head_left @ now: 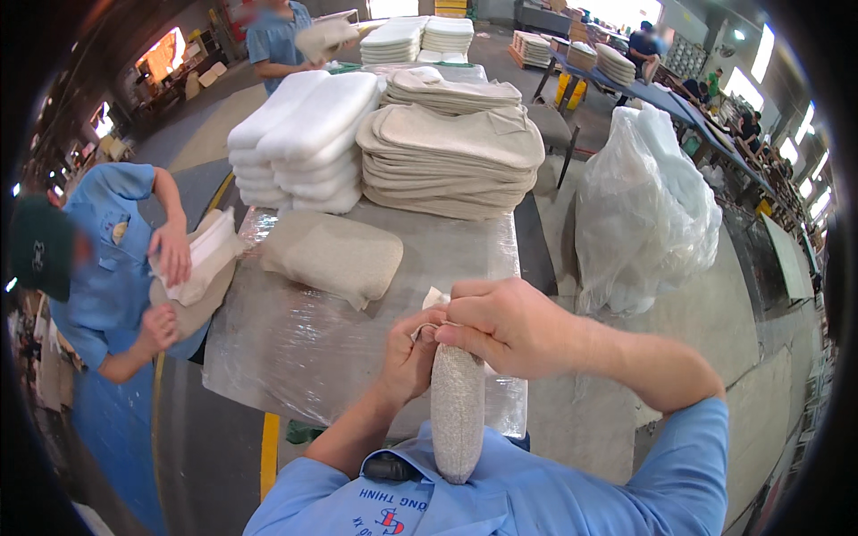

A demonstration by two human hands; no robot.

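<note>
Fingers (466, 339) of left hand (408, 359) and right hand (508, 323) clamp end of beige fabric-covered cushion (458, 415); cushion body extends from fingers toward shirt (559, 487).

Ahead of the wearer's hands (500, 326), on the table (290, 353), a cover stack (447, 170) is standing, left of it a pad stack (304, 134). Nearer left, a cushion (335, 255) is lying; at right, a bag (648, 214) is standing.
</note>
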